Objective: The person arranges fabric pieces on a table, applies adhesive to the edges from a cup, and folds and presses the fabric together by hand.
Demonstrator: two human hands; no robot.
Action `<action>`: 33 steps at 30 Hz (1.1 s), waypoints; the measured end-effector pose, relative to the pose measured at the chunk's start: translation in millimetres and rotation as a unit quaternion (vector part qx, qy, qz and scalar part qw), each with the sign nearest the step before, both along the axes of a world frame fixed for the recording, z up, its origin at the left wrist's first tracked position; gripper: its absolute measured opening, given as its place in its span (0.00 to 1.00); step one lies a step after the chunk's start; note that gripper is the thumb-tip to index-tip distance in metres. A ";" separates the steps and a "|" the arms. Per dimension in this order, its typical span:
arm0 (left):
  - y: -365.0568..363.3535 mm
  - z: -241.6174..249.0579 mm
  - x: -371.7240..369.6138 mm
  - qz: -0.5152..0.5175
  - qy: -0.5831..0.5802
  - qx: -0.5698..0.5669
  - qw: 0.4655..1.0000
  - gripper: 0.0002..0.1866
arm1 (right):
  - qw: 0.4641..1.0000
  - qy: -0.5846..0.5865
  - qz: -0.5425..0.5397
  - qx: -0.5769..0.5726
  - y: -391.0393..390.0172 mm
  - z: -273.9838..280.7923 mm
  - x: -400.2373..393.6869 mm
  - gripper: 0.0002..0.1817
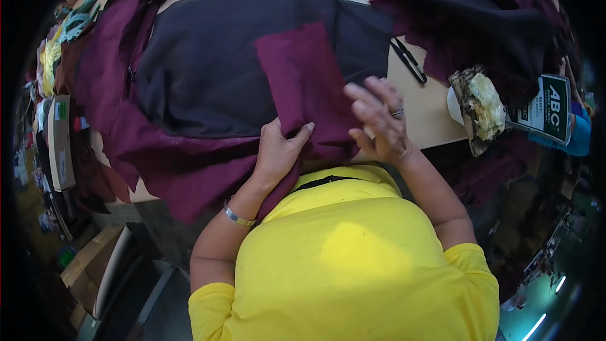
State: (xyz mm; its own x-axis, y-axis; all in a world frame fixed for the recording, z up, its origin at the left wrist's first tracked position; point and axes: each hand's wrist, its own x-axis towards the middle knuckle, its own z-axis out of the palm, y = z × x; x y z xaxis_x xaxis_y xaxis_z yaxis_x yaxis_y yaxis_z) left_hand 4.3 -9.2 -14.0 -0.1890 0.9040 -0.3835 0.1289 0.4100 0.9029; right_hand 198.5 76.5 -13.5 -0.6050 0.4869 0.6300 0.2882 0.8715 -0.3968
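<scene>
My left hand (283,145) pinches the lower edge of a maroon piece of fabric (300,82), thumb on top. That piece lies partly over a dark, near-black fabric (202,57) spread on the table. More maroon cloth (196,158) runs along the near edge and hangs toward my lap. Just right of the held piece, my right hand (382,120) is raised with its fingers apart and a ring on one of them. Nothing shows in it. A black pair of thread snips (408,60) lies on the table beyond that hand.
At the right is a crumpled yellowish bundle (485,106) beside a green and white ABC container (552,108). Bunched maroon and dark fabric (480,12) covers the far right. A narrow box (61,142) stands at the left, and a cardboard box (95,268) sits below.
</scene>
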 end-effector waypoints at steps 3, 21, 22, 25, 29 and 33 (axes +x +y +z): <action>3.9 -4.9 4.2 -0.009 0.071 0.076 0.994 0.22 | 0.989 -0.134 -0.017 -0.059 -1.5 -13.0 5.7 0.25; 34.2 -4.6 1.7 -0.322 0.510 0.195 0.773 0.24 | 0.982 -0.135 -0.038 -0.126 17.1 -34.4 14.5 0.21; 34.7 -3.1 2.0 -0.323 0.511 0.198 0.772 0.25 | 0.982 -0.129 -0.039 -0.133 17.1 -34.5 14.1 0.19; 37.7 1.8 2.7 -0.328 0.508 0.185 0.774 0.26 | 0.984 -0.126 -0.035 -0.124 18.2 -35.0 13.5 0.16; 38.6 3.2 3.0 -0.332 0.506 0.179 0.776 0.26 | 0.985 -0.116 -0.033 -0.122 21.8 -39.5 20.7 0.15; 39.7 3.9 2.6 -0.332 0.500 0.171 0.781 0.28 | 0.984 -0.147 -0.025 -0.093 21.5 -24.6 12.1 0.16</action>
State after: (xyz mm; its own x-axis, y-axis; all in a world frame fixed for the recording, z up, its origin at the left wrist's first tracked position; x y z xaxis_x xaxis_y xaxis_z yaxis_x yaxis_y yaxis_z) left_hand 6.9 30.5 -10.1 0.3152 0.9473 -0.0581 0.9216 -0.2909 0.2570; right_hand 210.6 98.0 -38.1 -0.7207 0.6106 0.3282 0.4546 0.7738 -0.4411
